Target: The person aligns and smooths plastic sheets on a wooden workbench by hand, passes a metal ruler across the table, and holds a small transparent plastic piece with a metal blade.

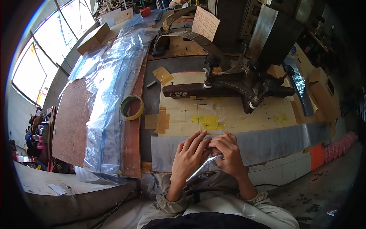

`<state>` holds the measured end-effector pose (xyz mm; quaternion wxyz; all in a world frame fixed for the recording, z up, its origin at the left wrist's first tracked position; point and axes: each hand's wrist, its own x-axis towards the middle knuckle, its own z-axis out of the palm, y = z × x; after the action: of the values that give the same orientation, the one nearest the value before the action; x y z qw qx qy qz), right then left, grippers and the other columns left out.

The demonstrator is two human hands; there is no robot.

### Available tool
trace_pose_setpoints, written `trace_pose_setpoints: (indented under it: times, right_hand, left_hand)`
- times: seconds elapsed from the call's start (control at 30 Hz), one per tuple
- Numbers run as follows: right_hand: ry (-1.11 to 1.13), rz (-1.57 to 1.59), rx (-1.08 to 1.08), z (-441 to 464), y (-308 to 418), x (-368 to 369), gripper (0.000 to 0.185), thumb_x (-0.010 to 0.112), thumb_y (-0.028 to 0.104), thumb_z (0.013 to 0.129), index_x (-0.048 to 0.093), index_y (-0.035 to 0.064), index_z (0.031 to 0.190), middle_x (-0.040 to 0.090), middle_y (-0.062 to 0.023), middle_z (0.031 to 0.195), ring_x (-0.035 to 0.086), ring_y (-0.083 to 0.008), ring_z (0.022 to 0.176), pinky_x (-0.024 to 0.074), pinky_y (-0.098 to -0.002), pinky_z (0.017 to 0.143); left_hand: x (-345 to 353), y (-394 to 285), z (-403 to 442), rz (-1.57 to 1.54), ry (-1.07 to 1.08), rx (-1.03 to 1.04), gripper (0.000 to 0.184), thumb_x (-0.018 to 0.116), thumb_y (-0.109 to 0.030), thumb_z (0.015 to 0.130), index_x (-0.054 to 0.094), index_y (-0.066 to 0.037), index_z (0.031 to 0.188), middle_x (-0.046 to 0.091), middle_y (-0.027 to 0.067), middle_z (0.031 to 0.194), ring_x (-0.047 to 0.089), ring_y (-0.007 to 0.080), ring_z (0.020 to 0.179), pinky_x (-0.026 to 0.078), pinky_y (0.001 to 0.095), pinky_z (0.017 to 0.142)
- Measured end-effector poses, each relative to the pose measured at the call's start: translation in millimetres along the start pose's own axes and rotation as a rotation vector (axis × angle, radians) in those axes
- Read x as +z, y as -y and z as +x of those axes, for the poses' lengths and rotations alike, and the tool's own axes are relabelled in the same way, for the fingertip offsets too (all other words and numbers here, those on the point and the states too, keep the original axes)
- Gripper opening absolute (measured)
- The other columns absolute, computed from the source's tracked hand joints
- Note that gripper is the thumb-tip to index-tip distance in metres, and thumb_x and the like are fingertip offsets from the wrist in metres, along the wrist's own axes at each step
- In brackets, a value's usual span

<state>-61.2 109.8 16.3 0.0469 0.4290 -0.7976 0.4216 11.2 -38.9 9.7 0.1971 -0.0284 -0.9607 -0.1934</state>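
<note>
Lettering [178,94] resembling "BOY" marks the dark bar [225,91]; red print [203,28] on the card [206,23] is too small to read. A shiny strip [203,168] at the bench edge [146,166] is clamped in our right hand's [228,152] fingers; whether our left hand [189,153] grips it, we cannot tell.

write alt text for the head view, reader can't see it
Left hand and right hand close together with a shiny strip between them, over a grey band. Beyond, a dark metal bar spans a pale board; a yellow tape roll lies left.
</note>
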Motion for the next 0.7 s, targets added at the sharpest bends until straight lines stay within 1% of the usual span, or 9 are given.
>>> trace_pose_setpoints:
  times: [0.7]
  right_hand:
    - [0.016, -0.007, -0.008, -0.1, -0.4, -1.0, 0.033, 0.059, 0.001, 0.061, 0.058, 0.0056, 0.094, 0.059, -0.0093, 0.094, 0.055, -0.0267, 0.099, 0.0339, -0.0442, 0.098]
  left_hand:
    - [1.4, -0.2, -0.3, 0.003, -0.012, 0.0, 0.035, 0.062, -0.027, 0.085, 0.056, -0.014, 0.117, 0.053, 0.001, 0.13, 0.049, 0.0173, 0.119, 0.04, 0.0323, 0.091]
